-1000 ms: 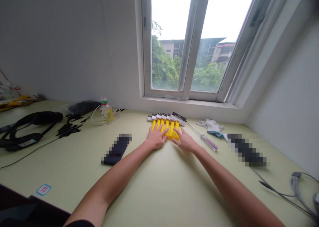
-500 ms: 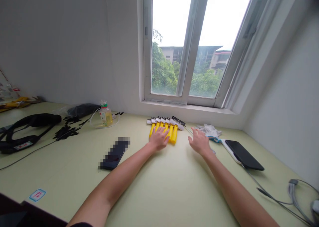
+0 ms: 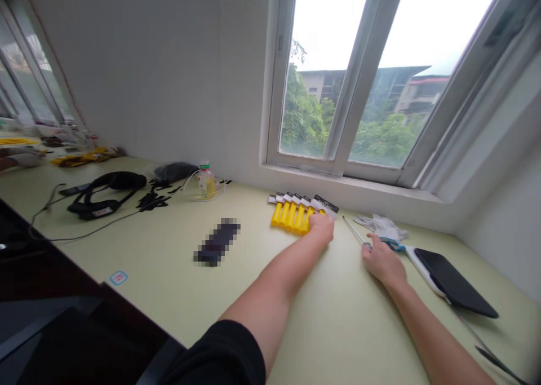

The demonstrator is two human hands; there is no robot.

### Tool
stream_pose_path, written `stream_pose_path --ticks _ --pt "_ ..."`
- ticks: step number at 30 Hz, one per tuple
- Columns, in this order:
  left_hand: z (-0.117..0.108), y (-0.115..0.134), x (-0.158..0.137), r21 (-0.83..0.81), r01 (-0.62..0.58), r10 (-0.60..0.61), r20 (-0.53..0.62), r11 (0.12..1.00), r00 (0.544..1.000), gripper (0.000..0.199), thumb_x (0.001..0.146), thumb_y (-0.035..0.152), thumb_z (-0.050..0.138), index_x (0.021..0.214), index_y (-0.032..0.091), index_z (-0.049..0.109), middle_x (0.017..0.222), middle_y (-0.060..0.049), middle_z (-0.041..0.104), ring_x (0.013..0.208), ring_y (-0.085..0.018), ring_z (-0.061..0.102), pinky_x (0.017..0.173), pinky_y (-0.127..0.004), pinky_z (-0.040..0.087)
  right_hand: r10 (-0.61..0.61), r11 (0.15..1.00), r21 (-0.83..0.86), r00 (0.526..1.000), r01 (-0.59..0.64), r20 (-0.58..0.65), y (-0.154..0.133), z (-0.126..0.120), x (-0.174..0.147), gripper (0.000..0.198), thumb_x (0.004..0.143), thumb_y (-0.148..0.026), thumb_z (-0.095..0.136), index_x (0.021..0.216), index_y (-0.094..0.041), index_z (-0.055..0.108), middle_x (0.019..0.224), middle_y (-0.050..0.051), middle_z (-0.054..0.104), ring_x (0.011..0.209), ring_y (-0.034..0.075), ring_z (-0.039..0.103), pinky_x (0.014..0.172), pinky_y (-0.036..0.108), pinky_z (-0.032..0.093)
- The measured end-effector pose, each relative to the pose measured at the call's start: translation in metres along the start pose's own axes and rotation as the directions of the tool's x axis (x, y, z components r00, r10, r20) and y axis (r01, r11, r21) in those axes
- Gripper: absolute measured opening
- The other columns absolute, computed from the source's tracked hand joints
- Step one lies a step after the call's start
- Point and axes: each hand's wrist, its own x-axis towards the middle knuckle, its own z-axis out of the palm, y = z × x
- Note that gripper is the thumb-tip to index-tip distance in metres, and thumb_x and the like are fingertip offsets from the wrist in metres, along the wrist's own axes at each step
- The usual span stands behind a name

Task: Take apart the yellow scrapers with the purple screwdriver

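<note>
Several yellow tube-shaped items (image 3: 290, 216) with black-and-white header cards lie side by side below the window. My left hand (image 3: 322, 228) is closed over the rightmost one, hiding most of its yellow body; its larger card (image 3: 324, 204) shows beyond the fingers. My right hand (image 3: 384, 259) is low on the table at the handle end of a screwdriver (image 3: 355, 230). Its thumb and fingers close about the handle, which is mostly hidden, while the metal shaft points away towards the cards.
Right of the screwdriver are white gloves (image 3: 382, 226), a blue object (image 3: 394, 244) and a black phone (image 3: 456, 283) on a white stand. Leftward lie a pixelated dark object (image 3: 217, 243), a drink bottle (image 3: 206, 182), black straps (image 3: 107, 192) and a numbered sticker (image 3: 119, 278). A gloved hand (image 3: 25, 159) shows far left.
My view has turned left. My left hand has gone from resting across the yellow items to closing on the rightmost one. My right hand has drawn back towards the screwdriver's handle.
</note>
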Motion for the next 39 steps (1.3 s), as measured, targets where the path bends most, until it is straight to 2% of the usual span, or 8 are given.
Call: stream_pose_path --ticks 6,13,15,18,22,30,35,39 --pt "0.002 0.006 -0.018 -0.077 -0.08 0.081 0.007 0.994 0.997 0.061 0.078 0.026 0.068 0.133 0.01 0.047 0.124 -0.022 0.056 0.11 -0.032 0.061 0.089 -0.042 0.051 0.042 0.999 0.027 0.999 -0.041 -0.015 -0.002 0.0 0.0 0.049 0.094 -0.034 0.031 0.137 -0.015 0.045 0.12 0.02 0.063 0.106 0.032 0.063 0.084 0.041 0.045" --pt "0.005 -0.015 -0.106 -0.195 -0.28 0.28 -0.026 0.94 0.96 0.06 0.084 0.033 0.047 0.142 0.021 0.039 0.121 -0.014 0.06 0.104 -0.029 0.062 0.084 -0.037 0.05 0.085 0.991 0.102 0.996 -0.083 -0.016 -0.004 -0.004 -0.005 0.048 0.093 -0.036 0.033 0.137 -0.018 0.045 0.123 0.018 0.062 0.105 0.033 0.062 0.083 0.042 0.045" --pt "0.001 -0.032 -0.132 -0.521 -0.257 0.292 -0.015 0.814 0.956 0.059 0.08 0.031 0.05 0.138 0.022 0.046 0.117 -0.011 0.062 0.098 -0.026 0.062 0.082 -0.035 0.05 0.097 0.989 0.114 0.995 -0.093 -0.029 -0.004 -0.004 -0.005 0.048 0.094 -0.035 0.034 0.137 -0.018 0.045 0.122 0.018 0.062 0.103 0.032 0.063 0.082 0.041 0.045" --pt "-0.006 -0.066 -0.159 -0.903 0.112 0.315 0.258 0.414 0.913 0.066 0.079 0.031 0.046 0.143 0.02 0.038 0.1 -0.009 0.064 0.064 -0.016 0.06 0.058 -0.028 0.049 0.106 0.987 0.127 0.993 -0.1 -0.047 -0.003 -0.004 -0.005 0.047 0.094 -0.036 0.035 0.136 -0.018 0.046 0.121 0.018 0.063 0.101 0.03 0.064 0.082 0.039 0.045" --pt "-0.011 -0.101 -0.174 -0.916 0.386 0.457 0.389 0.104 0.8 0.069 0.077 0.036 0.051 0.143 0.02 0.037 0.094 -0.007 0.063 0.049 -0.011 0.056 0.045 -0.023 0.042 0.107 0.983 0.153 0.993 -0.098 -0.054 -0.002 -0.003 -0.004 0.046 0.094 -0.036 0.036 0.135 -0.018 0.047 0.119 0.017 0.064 0.101 0.031 0.064 0.081 0.04 0.044" --pt "0.001 -0.109 -0.172 -0.904 0.383 0.338 0.426 0.19 0.839 0.069 0.078 0.036 0.067 0.14 0.019 0.041 0.077 -0.003 0.064 0.053 -0.013 0.059 0.049 -0.023 0.046 0.048 0.972 0.234 0.997 -0.031 -0.065 -0.006 -0.001 -0.01 0.041 0.086 -0.029 0.046 0.123 -0.015 0.056 0.116 0.019 0.062 0.105 0.034 0.058 0.088 0.045 0.042" --pt "0.009 -0.098 -0.163 -0.951 0.308 0.378 0.29 0.012 0.879 0.064 0.08 0.034 0.058 0.139 0.02 0.041 0.079 -0.002 0.06 0.046 -0.012 0.057 0.043 -0.023 0.043 0.054 0.908 0.419 0.984 0.024 -0.172 -0.02 -0.018 -0.009 0.032 0.084 -0.033 0.048 0.106 -0.015 0.062 0.122 0.019 0.058 0.122 0.036 0.044 0.102 0.049 0.031" --pt "0.014 -0.074 -0.147 -0.977 0.142 0.218 0.105 -0.161 0.97 0.066 0.081 0.035 0.055 0.142 0.019 0.034 0.085 -0.002 0.059 0.05 -0.014 0.061 0.042 -0.023 0.044 0.107 0.735 0.677 0.982 0.026 -0.154 -0.047 -0.024 -0.018 0.038 0.09 -0.047 0.034 0.098 -0.018 0.058 0.094 0.011 0.063 0.087 0.024 0.059 0.082 0.04 0.046"
